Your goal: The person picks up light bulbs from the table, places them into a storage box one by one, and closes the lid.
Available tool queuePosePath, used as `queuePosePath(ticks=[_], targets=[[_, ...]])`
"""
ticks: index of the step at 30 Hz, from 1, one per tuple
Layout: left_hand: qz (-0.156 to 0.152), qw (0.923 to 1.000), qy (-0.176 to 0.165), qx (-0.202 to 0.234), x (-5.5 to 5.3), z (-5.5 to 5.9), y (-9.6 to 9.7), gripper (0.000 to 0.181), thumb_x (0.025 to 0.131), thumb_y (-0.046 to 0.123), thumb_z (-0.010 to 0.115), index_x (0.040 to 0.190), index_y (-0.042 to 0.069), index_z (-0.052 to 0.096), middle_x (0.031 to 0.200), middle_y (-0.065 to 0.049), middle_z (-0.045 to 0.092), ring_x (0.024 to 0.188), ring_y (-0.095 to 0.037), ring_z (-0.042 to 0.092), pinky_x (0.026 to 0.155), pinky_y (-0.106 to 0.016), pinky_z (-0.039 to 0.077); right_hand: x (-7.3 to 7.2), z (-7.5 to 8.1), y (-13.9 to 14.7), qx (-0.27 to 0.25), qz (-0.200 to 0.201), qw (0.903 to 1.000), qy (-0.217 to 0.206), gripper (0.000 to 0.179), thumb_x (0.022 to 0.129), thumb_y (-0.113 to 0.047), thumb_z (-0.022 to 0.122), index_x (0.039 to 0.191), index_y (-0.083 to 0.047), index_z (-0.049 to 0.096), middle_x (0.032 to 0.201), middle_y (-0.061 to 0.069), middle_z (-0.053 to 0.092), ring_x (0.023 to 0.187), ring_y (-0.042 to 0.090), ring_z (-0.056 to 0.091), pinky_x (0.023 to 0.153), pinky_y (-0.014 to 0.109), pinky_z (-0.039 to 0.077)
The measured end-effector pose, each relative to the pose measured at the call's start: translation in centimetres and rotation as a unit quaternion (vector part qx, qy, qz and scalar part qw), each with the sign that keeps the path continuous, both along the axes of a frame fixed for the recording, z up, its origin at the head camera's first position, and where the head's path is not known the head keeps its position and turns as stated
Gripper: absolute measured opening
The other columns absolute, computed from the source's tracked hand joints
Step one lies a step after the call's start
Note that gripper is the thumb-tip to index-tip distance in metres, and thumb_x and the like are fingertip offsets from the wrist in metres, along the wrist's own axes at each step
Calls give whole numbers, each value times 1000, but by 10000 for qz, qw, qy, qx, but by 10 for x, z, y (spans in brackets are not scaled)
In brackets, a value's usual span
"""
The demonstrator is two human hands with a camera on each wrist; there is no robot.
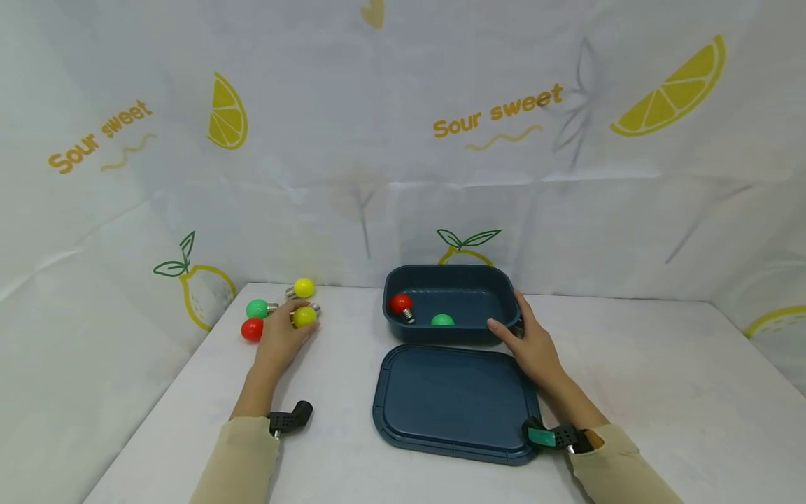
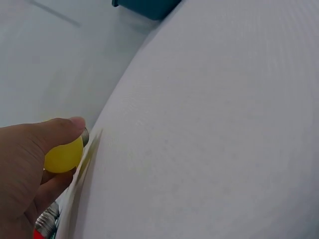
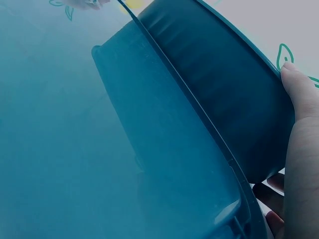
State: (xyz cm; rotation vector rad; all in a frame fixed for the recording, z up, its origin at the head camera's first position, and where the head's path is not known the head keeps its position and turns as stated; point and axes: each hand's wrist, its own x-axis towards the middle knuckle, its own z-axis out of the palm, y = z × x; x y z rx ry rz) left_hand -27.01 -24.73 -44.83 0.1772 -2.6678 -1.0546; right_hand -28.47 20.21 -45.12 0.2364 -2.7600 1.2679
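Note:
My left hand (image 1: 281,337) pinches a yellow light bulb (image 1: 305,317) between thumb and fingers at the left of the table. In the left wrist view the same yellow bulb (image 2: 64,158) shows under the thumb, part of its metal base visible. Beside this hand lie a green bulb (image 1: 256,309), a red bulb (image 1: 252,330) and another yellow bulb (image 1: 304,287). My right hand (image 1: 534,352) grips the right end of a dark blue box (image 1: 441,336), thumb at the rim, fingers outside. Inside lie a red bulb (image 1: 400,303) and a partly hidden green bulb (image 1: 443,320).
A dark blue lid (image 1: 456,402) lies flat in front of the box, below my right forearm. The white table (image 1: 340,434) meets a printed cloth backdrop (image 1: 327,210) just behind the box. Cloth also hangs along the table's left side.

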Motion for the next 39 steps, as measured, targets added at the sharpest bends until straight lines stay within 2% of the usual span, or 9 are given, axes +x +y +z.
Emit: queuePosePath(ticks=[9,16,22,33,39], targets=[[-164,9997,-112,153,-3,9,12,51,93,21,74,140,9,57,142,-19,58,125,-36,59,105,-49,53,-3,-2,2,14,-35,10000,42,91,99,-54,56,165,-19,4,163,29,28,141,50,43,110,67,39],[-375,9990,146,206,-5,21,24,50,92,21,76,139,12,60,145,-18,56,128,-39,58,105,-49,53,-2,1,3,42,-39,10000,60,90,99,-54,55,165,-19,4,162,29,28,140,50,44,110,67,40],[-590,9969,410,313,-9,33,38,50,92,21,76,138,10,60,140,-16,58,128,-38,59,103,-46,54,-3,4,4,4,-20,10000,37,90,99,-53,55,165,-20,3,162,30,29,140,50,44,110,67,40],[-879,9911,711,709,-15,50,72,46,91,20,77,133,10,63,138,-12,63,126,-35,62,101,-44,56,-4,-3,1,-61,41,9999,74,88,100,-51,56,165,-21,4,161,30,32,138,49,48,105,64,46],[-1133,9851,922,905,-24,58,98,44,91,21,77,131,10,64,136,-10,64,125,-33,63,102,-43,56,-2,-6,1,-57,-45,10000,49,89,99,-53,55,165,-23,4,160,29,34,138,48,48,105,64,45]])
